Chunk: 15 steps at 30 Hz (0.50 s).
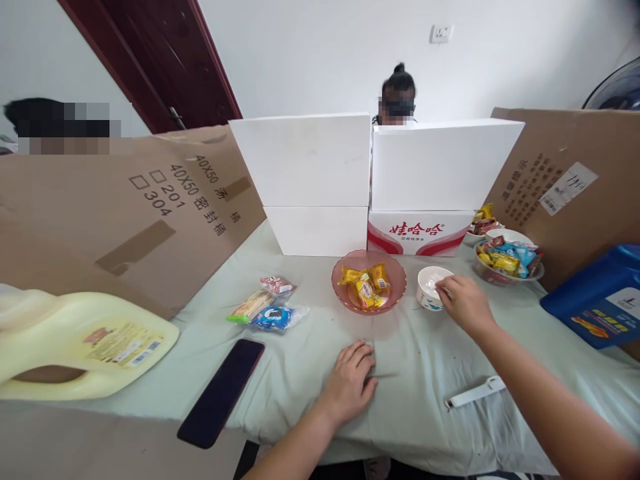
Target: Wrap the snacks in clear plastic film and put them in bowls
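1. While we work at the table (pixel 310 360), both our hands lie within the span that it gives us.
2. Cardboard (pixel 75 193) stands at the left, with another piece at the right, walling us in.
3. White boxes (pixel 305 160) rise in stacks across the far side, one of them printed in red.
4. Before the boxes sits a pink bowl (pixel 396 299), with gold packets (pixel 367 287) in it; neither of our hands touches it.
5. Our left hand (pixel 351 383) rests on the table, nearer to us than the bowl, its fingers loosely spread; we see nothing in its grasp.
6. Our right hand (pixel 466 305) reaches to the cup (pixel 427 297), thumb and fingertips drawn close together at the rim. We cannot tell whether they pinch the rim, something inside, or nothing.
7. The cup stands upright, right of the bowl and apart from it. We judge the step in hand to be fingertip work at its mouth.
8. Something pale shows within, too unclear to name. The next move, we think, calls for a light touch, since our left hand does not steady the cup.
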Each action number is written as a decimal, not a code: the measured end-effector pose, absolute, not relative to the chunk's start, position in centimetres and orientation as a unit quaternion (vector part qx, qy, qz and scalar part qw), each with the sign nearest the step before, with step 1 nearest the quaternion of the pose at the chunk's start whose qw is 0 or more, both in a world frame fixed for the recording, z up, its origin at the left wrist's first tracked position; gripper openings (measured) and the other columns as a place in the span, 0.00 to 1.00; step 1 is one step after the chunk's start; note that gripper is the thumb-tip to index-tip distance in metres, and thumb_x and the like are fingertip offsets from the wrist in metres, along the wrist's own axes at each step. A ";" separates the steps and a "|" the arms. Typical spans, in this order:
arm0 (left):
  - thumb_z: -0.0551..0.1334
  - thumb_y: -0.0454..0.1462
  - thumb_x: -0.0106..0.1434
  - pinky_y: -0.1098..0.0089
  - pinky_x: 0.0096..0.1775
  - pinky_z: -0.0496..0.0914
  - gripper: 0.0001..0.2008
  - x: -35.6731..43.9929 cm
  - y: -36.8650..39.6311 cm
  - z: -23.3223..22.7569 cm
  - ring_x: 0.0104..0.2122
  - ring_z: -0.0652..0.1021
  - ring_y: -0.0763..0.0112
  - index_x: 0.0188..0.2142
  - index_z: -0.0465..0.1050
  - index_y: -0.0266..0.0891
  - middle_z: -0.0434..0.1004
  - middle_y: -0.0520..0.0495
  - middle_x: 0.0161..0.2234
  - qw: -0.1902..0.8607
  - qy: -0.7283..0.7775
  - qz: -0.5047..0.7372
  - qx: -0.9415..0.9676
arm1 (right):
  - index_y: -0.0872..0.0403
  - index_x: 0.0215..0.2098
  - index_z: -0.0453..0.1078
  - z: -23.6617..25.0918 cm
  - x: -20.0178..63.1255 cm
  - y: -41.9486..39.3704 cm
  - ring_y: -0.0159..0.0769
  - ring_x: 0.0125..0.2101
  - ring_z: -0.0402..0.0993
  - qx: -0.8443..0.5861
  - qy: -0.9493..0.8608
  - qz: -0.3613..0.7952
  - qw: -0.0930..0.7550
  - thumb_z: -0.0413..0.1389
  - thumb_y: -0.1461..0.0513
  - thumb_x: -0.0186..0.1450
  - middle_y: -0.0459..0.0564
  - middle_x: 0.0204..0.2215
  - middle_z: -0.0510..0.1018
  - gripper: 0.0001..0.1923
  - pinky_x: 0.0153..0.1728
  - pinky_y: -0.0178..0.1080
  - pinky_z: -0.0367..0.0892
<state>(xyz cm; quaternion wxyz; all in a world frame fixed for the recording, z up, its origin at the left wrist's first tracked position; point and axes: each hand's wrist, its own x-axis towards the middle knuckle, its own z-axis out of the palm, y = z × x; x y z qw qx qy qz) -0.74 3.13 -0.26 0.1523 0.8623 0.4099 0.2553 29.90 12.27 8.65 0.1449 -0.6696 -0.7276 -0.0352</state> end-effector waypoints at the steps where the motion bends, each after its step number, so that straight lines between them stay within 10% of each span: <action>1: 0.62 0.31 0.57 0.49 0.57 0.65 0.13 -0.7 3.1 -0.2 0.58 0.67 0.54 0.43 0.70 0.40 0.72 0.42 0.52 0.155 0.412 0.256 0.861 | 0.56 0.41 0.74 9.1 30.1 13.9 0.43 0.48 0.68 -0.676 -0.728 -0.013 0.112 0.48 0.62 0.68 0.57 0.43 0.76 0.13 0.48 0.43 0.63; 9: 0.63 0.31 0.57 0.52 0.58 0.63 0.13 -0.7 3.0 0.0 0.58 0.67 0.57 0.42 0.71 0.40 0.73 0.44 0.51 0.178 0.426 0.266 0.846 | 0.56 0.49 0.68 7.4 28.7 20.5 0.36 0.40 0.74 -0.665 -0.689 0.231 -0.169 0.56 0.55 0.67 0.51 0.45 0.74 0.17 0.40 0.43 0.72; 15: 0.64 0.33 0.57 0.53 0.58 0.62 0.12 -0.5 3.1 -0.6 0.57 0.67 0.58 0.42 0.72 0.41 0.73 0.44 0.50 0.186 0.429 0.275 0.840 | 0.59 0.49 0.68 6.8 29.5 19.6 0.34 0.42 0.73 -0.628 -0.703 0.262 -0.204 0.47 0.58 0.72 0.51 0.46 0.73 0.15 0.43 0.43 0.69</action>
